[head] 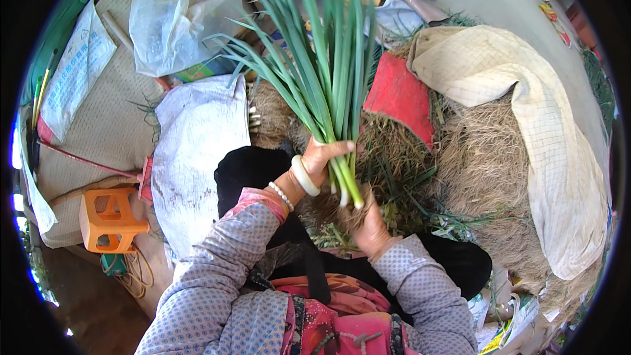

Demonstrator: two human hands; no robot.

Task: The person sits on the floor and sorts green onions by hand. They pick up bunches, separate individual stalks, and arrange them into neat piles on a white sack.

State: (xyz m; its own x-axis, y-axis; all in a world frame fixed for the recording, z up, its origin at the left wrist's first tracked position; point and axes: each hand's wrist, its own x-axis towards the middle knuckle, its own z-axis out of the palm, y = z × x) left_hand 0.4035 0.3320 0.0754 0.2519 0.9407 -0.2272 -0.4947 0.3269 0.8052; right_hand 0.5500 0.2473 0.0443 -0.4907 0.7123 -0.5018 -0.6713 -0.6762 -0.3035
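Note:
A bunch of long green onions (340, 88) fans out ahead of me, leaves pointing away and white root ends towards my body. My left hand (318, 158) is closed around the lower stalks, its thumb across the front. At the bottom of the bunch, my right hand (372, 229) grips the brown, stringy roots (356, 214). The roots partly hide its fingers. Beneath both hands lies a litter of loose leaves and plant scraps (330, 239) between my knees.
To the right, a thick heap of rooted onions (483, 158) lies partly under a beige cloth (552, 158). A red cloth (402, 96) covers another pile ahead. On the left are a white sack (199, 167), an orange plastic stool (113, 219) and a clear plastic bag (162, 24).

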